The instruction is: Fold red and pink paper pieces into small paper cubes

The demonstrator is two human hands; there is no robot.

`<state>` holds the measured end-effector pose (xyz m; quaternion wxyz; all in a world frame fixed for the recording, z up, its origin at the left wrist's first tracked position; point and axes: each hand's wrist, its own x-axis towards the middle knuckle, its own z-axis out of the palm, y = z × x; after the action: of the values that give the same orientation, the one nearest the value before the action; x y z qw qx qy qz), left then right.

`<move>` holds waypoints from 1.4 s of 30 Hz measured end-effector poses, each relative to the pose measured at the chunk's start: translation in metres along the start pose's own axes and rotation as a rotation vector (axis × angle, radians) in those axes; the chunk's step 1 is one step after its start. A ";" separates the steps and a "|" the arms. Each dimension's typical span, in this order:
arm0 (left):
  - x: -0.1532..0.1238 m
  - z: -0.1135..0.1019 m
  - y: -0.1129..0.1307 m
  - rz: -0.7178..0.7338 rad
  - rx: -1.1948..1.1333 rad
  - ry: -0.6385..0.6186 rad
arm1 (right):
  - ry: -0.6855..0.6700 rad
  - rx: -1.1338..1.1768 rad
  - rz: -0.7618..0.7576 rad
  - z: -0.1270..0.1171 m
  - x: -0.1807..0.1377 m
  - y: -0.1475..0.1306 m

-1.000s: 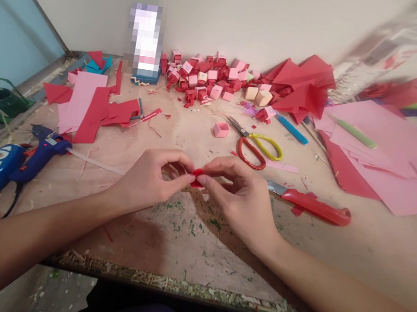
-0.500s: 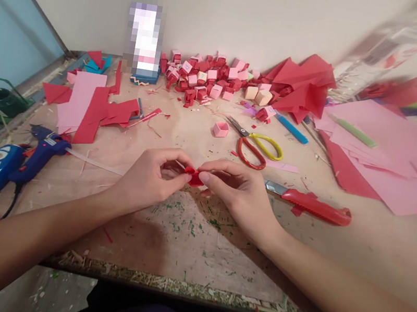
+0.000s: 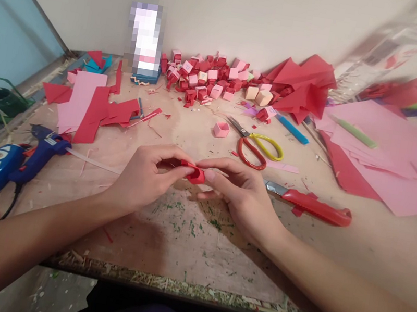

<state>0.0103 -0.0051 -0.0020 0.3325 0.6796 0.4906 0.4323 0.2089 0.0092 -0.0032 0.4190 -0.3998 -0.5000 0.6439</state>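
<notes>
Both hands meet over the middle of the worktable (image 3: 374, 256). My left hand (image 3: 148, 175) and my right hand (image 3: 242, 193) pinch a small folded piece of red paper (image 3: 194, 173) between thumbs and fingertips, just above the tabletop. The paper looks partly folded into a little box shape; much of it is hidden by my fingers. A finished small pink paper box (image 3: 221, 129) stands alone beyond my hands.
A heap of small red and pink paper boxes (image 3: 205, 79) lies by the wall. Scissors (image 3: 257, 145) and a red utility knife (image 3: 311, 205) lie right of my hands. A blue glue gun (image 3: 41, 148) rests left. Red and pink sheets (image 3: 391, 153) cover the right side; cut strips (image 3: 90, 105) lie left.
My hands have turned and worked the red paper slightly; it now shows more between my fingertips. Both hands stay in the same place.
</notes>
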 end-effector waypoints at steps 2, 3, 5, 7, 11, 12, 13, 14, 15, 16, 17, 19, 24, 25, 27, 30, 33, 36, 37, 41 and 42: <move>0.000 0.000 0.000 0.021 0.003 0.035 | -0.035 0.102 0.062 0.000 0.000 0.001; -0.001 0.000 0.000 0.042 0.017 0.056 | -0.050 0.138 0.092 0.000 0.000 0.001; -0.003 0.000 0.000 0.087 0.057 0.095 | -0.066 0.173 0.133 0.000 0.000 0.002; -0.004 0.001 0.000 0.127 0.099 0.129 | -0.074 0.182 0.152 0.000 0.000 0.003; -0.005 0.001 0.001 0.250 0.184 0.161 | -0.077 0.184 0.163 -0.001 0.001 0.003; -0.004 0.000 0.002 0.289 0.201 0.161 | -0.077 0.182 0.164 -0.001 0.002 0.003; -0.004 0.000 0.002 0.324 0.217 0.160 | -0.077 0.180 0.164 -0.001 0.002 0.003; -0.003 0.000 0.002 0.352 0.231 0.159 | -0.076 0.178 0.162 -0.001 0.002 0.003; -0.003 -0.001 0.003 0.374 0.244 0.156 | -0.075 0.178 0.160 -0.001 0.001 0.003; -0.002 -0.001 0.003 0.390 0.255 0.152 | -0.072 0.179 0.157 0.000 0.001 0.003; -0.002 -0.001 0.003 0.405 0.266 0.148 | -0.070 0.182 0.157 0.000 0.001 0.003; -0.002 -0.002 0.004 0.440 0.282 0.139 | -0.064 0.194 0.160 0.000 0.000 0.002; -0.002 -0.004 0.006 0.497 0.282 0.103 | -0.027 0.239 0.158 0.001 -0.001 0.000; -0.003 -0.004 0.007 0.495 0.276 0.092 | -0.019 0.245 0.162 0.000 0.000 0.000; -0.003 -0.005 0.007 0.476 0.254 0.064 | -0.008 0.254 0.172 0.000 0.000 -0.001; -0.002 -0.006 0.007 0.421 0.226 0.051 | -0.014 0.255 0.177 -0.001 0.001 -0.002; -0.001 -0.006 0.006 0.374 0.207 0.063 | -0.029 0.239 0.172 -0.001 0.001 -0.001; 0.000 -0.006 0.006 0.335 0.185 0.052 | -0.049 0.213 0.168 -0.001 0.001 0.001; 0.000 -0.006 0.006 0.323 0.183 0.047 | -0.062 0.204 0.167 -0.001 0.001 0.002; 0.002 -0.007 0.006 0.299 0.198 0.026 | -0.110 0.172 0.160 -0.003 0.002 0.004; 0.002 -0.007 0.005 0.311 0.210 0.020 | -0.112 0.162 0.160 -0.004 0.002 0.005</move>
<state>0.0059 -0.0046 0.0062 0.1840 0.7738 0.4254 0.4316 0.2109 0.0116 -0.0086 0.3689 -0.3666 -0.4354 0.7348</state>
